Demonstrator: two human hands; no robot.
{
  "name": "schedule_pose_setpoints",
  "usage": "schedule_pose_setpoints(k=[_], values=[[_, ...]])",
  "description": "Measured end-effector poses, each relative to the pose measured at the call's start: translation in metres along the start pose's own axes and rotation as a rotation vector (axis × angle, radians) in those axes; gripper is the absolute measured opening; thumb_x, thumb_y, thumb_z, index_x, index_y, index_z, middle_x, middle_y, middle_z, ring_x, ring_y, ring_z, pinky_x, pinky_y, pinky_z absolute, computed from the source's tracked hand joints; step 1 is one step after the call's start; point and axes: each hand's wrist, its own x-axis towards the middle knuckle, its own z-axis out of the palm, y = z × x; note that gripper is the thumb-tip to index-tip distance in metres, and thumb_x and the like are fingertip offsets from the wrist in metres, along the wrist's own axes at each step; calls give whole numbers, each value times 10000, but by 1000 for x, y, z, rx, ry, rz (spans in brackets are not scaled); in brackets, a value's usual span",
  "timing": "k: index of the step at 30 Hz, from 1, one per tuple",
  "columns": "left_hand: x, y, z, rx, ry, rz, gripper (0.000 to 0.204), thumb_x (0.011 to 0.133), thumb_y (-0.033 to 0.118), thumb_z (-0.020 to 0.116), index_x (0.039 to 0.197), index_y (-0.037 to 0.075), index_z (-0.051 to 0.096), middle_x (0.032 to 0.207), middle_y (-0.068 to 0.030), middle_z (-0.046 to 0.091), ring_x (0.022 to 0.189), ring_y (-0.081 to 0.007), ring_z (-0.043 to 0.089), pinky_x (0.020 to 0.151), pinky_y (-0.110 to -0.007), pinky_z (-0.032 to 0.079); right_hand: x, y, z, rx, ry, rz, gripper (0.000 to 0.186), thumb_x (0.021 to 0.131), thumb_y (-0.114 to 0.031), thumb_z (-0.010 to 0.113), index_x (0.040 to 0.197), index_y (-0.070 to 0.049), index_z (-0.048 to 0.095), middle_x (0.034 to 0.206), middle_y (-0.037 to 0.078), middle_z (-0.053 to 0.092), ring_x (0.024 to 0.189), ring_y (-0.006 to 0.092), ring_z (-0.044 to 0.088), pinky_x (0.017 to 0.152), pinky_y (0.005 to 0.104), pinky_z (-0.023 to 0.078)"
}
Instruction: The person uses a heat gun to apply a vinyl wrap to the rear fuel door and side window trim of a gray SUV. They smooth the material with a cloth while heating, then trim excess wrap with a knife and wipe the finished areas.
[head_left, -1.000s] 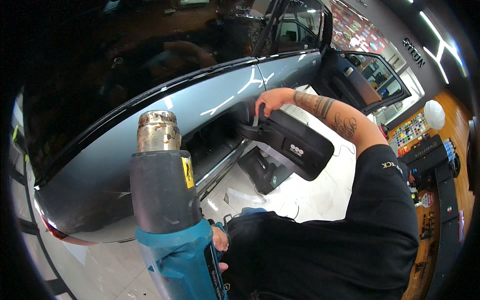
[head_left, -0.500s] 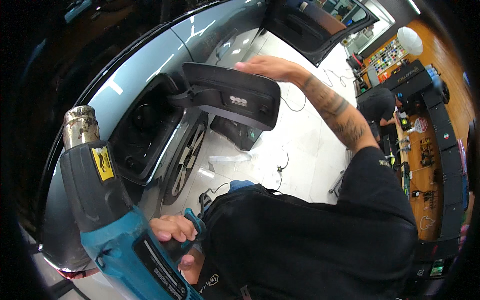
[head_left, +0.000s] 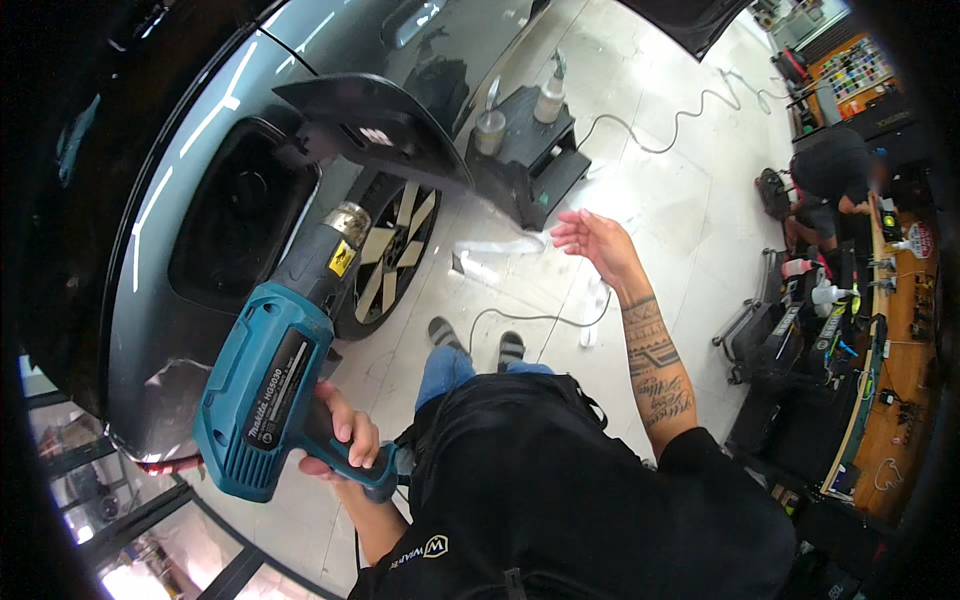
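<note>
**Heat gun gripped low, nozzle aimed at the car's flank**

The left hand (head_left: 340,440) is wrapping its fingers (head_left: 345,425) tightly around the grip of a teal heat gun (head_left: 275,385), holding it up beside the grey car body (head_left: 190,200). The gun's metal nozzle (head_left: 347,220) is pointing up toward the open black flap (head_left: 375,125) and the dark recess (head_left: 240,215) behind it, just above the wheel (head_left: 395,250).

The tool is looking rigid and fairly top-heavy, its bulk sitting well above the fist, so the grip at the handle is probably the only sound place to take it. The nozzle end is likely hot and best left untouched; the plastic housing should not be slippery.

The right hand (head_left: 595,240) is hanging open in the air, fingers spread wide and holding nothing, over the pale floor (head_left: 650,180) near a small black stand (head_left: 530,165) carrying two bottles (head_left: 550,95).
</note>
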Motion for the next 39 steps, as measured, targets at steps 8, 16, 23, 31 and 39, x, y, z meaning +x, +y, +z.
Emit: schedule_pose_setpoints(k=[8,16,23,31,39], values=[[10,-48,10,-337,20,35,718,847,241,642,1302,-86,194,876,-113,446,621,-192,555,471,-280,476,-117,150,-91,121,293,344,311,937,-266,439,1031,1,568,865,99,651,709,143,613,642,252,493],[15,-67,9,-344,37,40,708,856,250,621,1326,-63,193,906,-106,439,647,-177,553,545,-297,522,-187,225,-118,35,381,559,290,912,-279,461,1006,-31,579,822,87,649,665,145,614,594,255,479],[11,-67,15,-315,81,44,764,806,326,673,1297,-76,248,872,-99,466,603,-161,562,501,-268,500,-188,243,-133,-180,367,578,279,882,-260,485,985,-23,587,764,77,634,614,147,601,556,250,467],[13,-61,12,-382,0,45,736,858,262,622,1336,-83,181,899,-101,422,641,-186,539,528,-302,496,-173,230,-130,-263,352,562,254,878,-259,516,942,-26,597,713,60,612,566,133,581,508,249,443],[15,-44,0,-467,1,18,756,847,288,635,1328,-94,195,887,-92,410,618,-174,515,502,-286,466,-200,249,-109,-381,363,654,228,879,-246,519,887,-33,600,656,51,608,520,125,571,476,256,442]])
